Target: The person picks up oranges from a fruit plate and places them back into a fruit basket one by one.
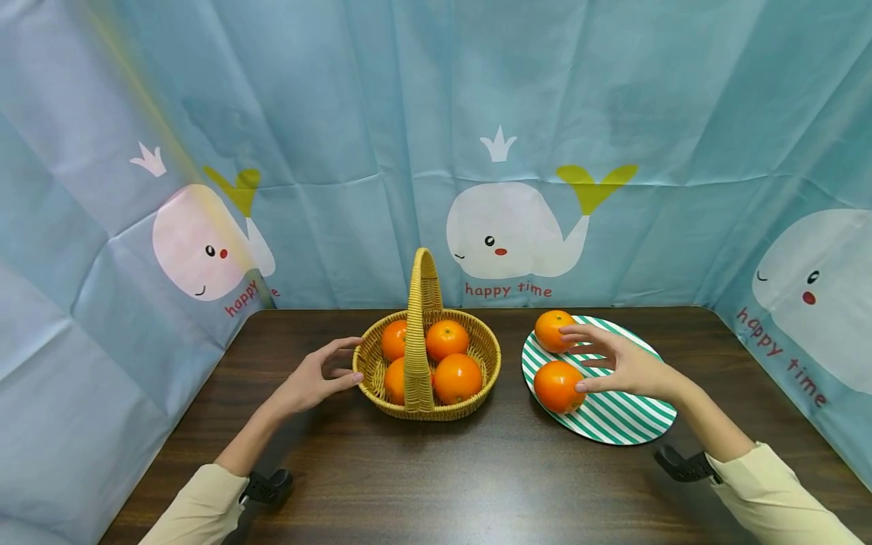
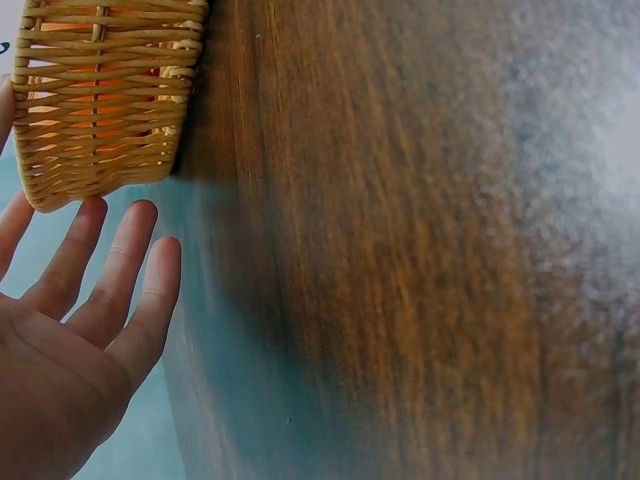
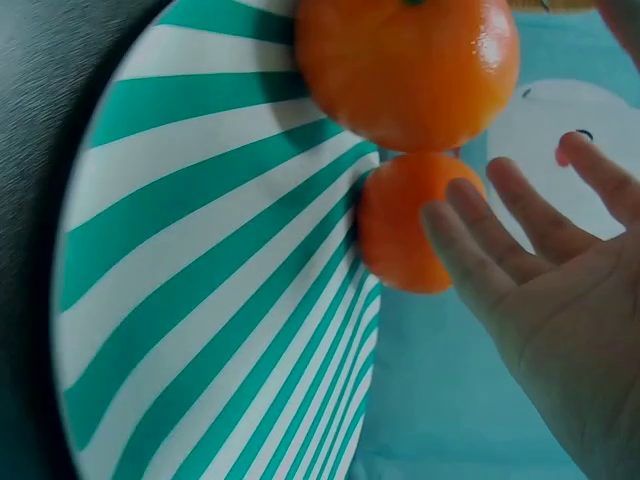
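Now the right hand (image 1: 620, 365), open, hovers beside the nearer orange (image 1: 557, 387) on the striped placemat (image 1: 630, 420). Best, I'd judge, to cup it evenly while the left hand (image 1: 315, 380), fingers loose at the rim, steadies the wicker basket (image 1: 450, 412). Count them: two oranges (image 1: 550, 331) on one placemat, four visible in one basket.

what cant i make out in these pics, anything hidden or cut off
Head view: the basket's handle hides part of the front left orange inside.
Left wrist view: the top edge crops the basket; its weave mostly hides what's inside.
Right wrist view: the top edge crops the nearer loose orange.
Right hand touching that orange: unclear; head view overlaps them, right wrist view's edge crops the thumb.
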Motion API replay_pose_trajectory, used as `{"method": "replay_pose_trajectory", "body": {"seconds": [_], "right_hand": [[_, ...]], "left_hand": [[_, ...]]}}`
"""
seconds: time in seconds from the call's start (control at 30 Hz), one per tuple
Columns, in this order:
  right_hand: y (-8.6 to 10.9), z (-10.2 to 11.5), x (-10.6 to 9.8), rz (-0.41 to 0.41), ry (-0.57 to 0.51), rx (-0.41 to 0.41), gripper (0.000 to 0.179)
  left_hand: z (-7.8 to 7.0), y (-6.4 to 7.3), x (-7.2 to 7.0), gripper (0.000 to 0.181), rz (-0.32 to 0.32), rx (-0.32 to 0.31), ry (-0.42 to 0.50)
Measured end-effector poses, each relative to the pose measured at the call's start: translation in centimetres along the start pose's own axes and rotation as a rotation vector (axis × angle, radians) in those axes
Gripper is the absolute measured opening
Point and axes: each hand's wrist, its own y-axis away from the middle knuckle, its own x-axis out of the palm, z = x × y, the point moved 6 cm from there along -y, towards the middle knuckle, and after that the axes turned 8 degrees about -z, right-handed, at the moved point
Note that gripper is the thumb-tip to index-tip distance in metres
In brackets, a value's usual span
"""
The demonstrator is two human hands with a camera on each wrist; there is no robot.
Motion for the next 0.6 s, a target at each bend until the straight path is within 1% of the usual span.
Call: {"method": "replay_pose_trajectory", "body": {"seconds": [0.17, 0.27, 0.37, 0.6], "right_hand": [[0.8, -0.5, 0.6, 0.040, -0.005, 0.034, 0.086], [1.1, -0.9, 1.0, 0.051, -0.015, 0.040, 0.087], [1.1, -1.2, 1.5, 0.059, -0.018, 0.034, 0.081], [0.8, -1.7, 2.0, 0.069, 0.023, -0.005, 0.060]], "left_hand": [[-0.1, 0.0, -0.1, 0.063, -0.006, 0.006, -0.006], [0.0, 0.0, -0.1, 0.063, -0.005, 0.011, -0.005], [0.0, 0.0, -0.1, 0.063, -0.003, 0.012, 0.000], [-0.2, 0.0, 0.1, 0.063, -0.001, 0.011, -0.005]]}}
